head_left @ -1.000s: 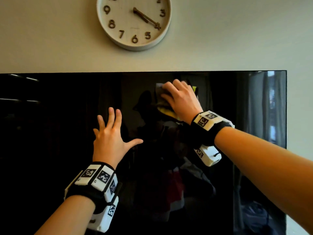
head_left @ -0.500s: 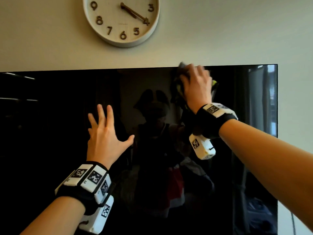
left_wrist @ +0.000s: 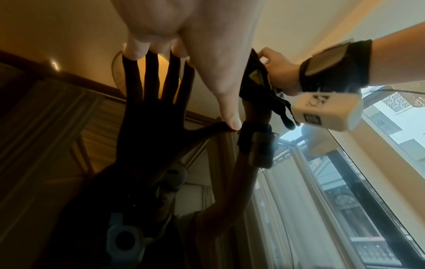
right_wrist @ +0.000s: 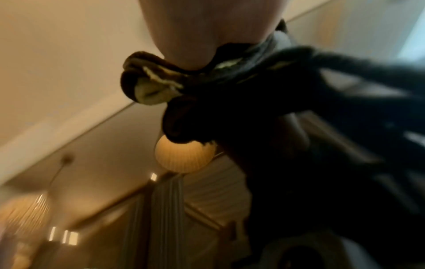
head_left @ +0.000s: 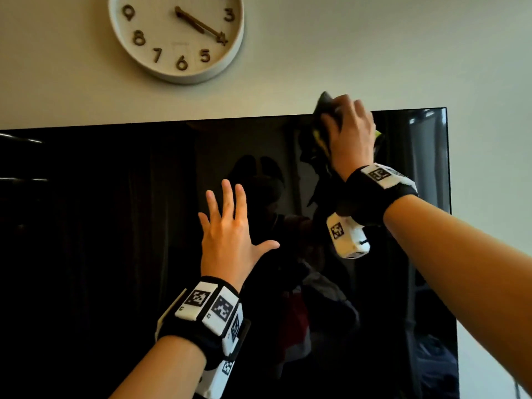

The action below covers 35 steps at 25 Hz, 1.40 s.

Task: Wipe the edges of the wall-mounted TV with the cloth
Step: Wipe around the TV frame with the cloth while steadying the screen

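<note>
Head view: right hand fingers curled round the dark cloth have climbed from the screen onto the TV top edge, left hand splayed flat on the glass, so edge-wiping looks underway.

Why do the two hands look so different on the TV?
The left hand is spread flat, fingers straight, low on the TV screen; the right hand is curled round the dark cloth. The left hand holds nothing; the right hand presses the cloth on the TV's top edge. Both wear wristbands with black-and-white markers.
</note>
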{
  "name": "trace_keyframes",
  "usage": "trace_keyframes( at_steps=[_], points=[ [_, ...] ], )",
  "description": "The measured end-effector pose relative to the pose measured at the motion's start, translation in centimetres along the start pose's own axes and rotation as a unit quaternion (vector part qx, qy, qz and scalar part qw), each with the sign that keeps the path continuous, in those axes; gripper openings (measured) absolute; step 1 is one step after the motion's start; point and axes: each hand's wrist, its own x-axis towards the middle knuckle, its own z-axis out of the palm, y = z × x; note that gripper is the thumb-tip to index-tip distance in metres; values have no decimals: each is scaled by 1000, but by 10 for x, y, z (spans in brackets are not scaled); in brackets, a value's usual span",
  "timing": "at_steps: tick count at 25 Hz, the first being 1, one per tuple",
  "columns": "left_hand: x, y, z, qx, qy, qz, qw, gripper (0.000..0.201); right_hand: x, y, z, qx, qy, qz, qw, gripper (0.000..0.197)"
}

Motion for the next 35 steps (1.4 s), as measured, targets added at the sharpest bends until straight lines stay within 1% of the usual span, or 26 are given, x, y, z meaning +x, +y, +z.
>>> trace_keyframes(
  at_steps=[1, 2, 3, 4, 5, 7, 8, 9, 11, 12, 13, 15, 16, 17, 19, 20, 21, 23, 24, 26, 27, 28, 29, 31, 32, 35],
  points=[
    [1, -1, 0, 6, 4, 1, 1000, 117, -3, 0, 2, -21, 6, 29, 999, 27],
    [1, 0, 1, 13, 7, 0, 1000, 117, -14, -7, 8, -54, -20, -11, 998, 26],
    [2, 0, 1, 19, 10, -2, 1000, 116, -28, -10, 13, -69, -55, -103, 991, 26],
    [2, 1, 1, 22, 12, -4, 1000, 116, -33, -7, 12, -72, -86, -161, 981, 27],
    [2, 2, 1, 22, 12, -5, 1000, 116, -26, 1, 5, -66, -97, -159, 980, 28],
    [1, 2, 2, 22, 14, -6, 1000, 117, -5, 16, -6, -29, -34, -5, 999, 27],
    [1, 2, 3, 23, 19, -6, 1000, 117, -3, 19, -7, -24, -9, 52, 998, 26],
    [1, 1, 2, 24, 23, -7, 999, 116, -7, 16, -4, -43, -13, 38, 998, 25],
    [1, 2, 3, 24, 26, -6, 999, 117, -29, 7, -1, -66, -72, -134, 986, 26],
    [1, 2, 3, 25, 26, -8, 999, 117, -28, 13, -5, -67, -90, -182, 977, 29],
    [2, 2, 3, 27, 26, -10, 999, 118, -17, 23, -14, -63, -83, -175, 979, 31],
    [1, 3, 4, 33, 31, -13, 999, 118, 1, 39, -24, -36, 8, -21, 999, 36],
    [1, 3, 5, 34, 33, -14, 999, 118, -1, 41, -24, -43, 20, 19, 999, 38],
    [1, 2, 4, 36, 32, -14, 999, 118, -12, 32, -21, -62, -10, -16, 998, 37],
    [1, 4, 3, 40, 24, -13, 999, 119, -35, 35, -15, -83, -90, -158, 980, 27],
    [1, 5, 2, 41, 18, -17, 999, 119, -28, 44, -23, -82, -101, -172, 976, 24],
    [0, 7, 1, 40, 13, -24, 999, 120, -13, 54, -32, -73, -84, -109, 988, 23],
    [-2, 16, 0, 38, 11, -33, 999, 122, 2, 67, -39, -34, 8, 58, 998, 22],
    [-4, 24, 0, 44, 16, -27, 999, 122, -2, 66, -37, -45, 4, 69, 997, 22],
    [-5, 44, 2, 53, 19, 6, 998, 124, -27, 53, -26, -78, -60, -91, 991, 23],
    [-5, 56, 5, 49, 13, 23, 998, 125, -27, 57, -30, -69, -91, -134, 984, 25],
    [-6, 68, 8, 41, 3, 35, 999, 126, -15, 67, -39, -68, -90, -124, 986, 26],
    [-6, 77, 12, 30, -11, 41, 999, 125, 0, 79, -48, -63, -52, -43, 996, 26],
    [-8, 87, 20, 17, -34, 42, 998, 121, 13, 95, -55, -46, 28, 124, 991, 26],
    [-8, 88, 24, 18, -37, 40, 998, 119, 7, 93, -54, -60, 25, 121, 991, 27],
    [-9, 87, 30, 38, -20, 40, 998, 115, -29, 84, -45, -67, -62, -75, 993, 24]
  ],
)
